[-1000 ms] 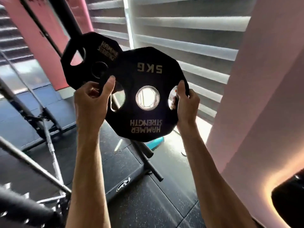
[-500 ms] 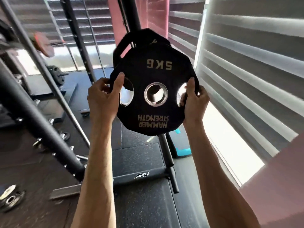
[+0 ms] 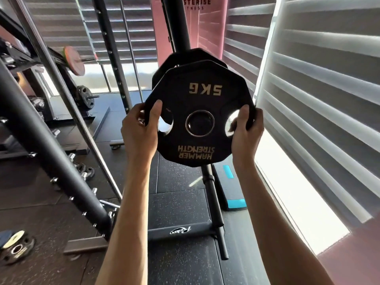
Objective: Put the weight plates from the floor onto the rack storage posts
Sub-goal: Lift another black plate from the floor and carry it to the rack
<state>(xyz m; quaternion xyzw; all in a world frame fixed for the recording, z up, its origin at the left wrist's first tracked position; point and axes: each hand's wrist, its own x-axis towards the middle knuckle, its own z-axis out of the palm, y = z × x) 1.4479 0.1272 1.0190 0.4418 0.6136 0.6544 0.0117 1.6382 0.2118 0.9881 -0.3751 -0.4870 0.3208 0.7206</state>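
I hold a black 5 kg weight plate (image 3: 200,99) upright at chest height, its gold lettering upside down. My left hand (image 3: 139,130) grips its left edge, thumb on the face beside a grip hole. My right hand (image 3: 245,128) grips the right edge through the other grip hole. Directly behind it another black plate (image 3: 181,56) hangs on the rack upright (image 3: 176,23); the post that carries it is hidden. The centre hole of my plate looks dark. More plates (image 3: 16,246) lie on the floor at the lower left.
A thick black slanted rack beam (image 3: 47,153) with steel pegs crosses the left side. The rack's base bar (image 3: 178,230) and foot lie on the rubber floor below. A blue-trimmed step (image 3: 232,194) sits by the blinds on the right. A loaded barbell (image 3: 74,60) stands far left.
The view has swung left and I have brought the plate squarely in front of the hanging plate and upright. Its centre hole, bright before, now shows dark. Both hands keep their grip.
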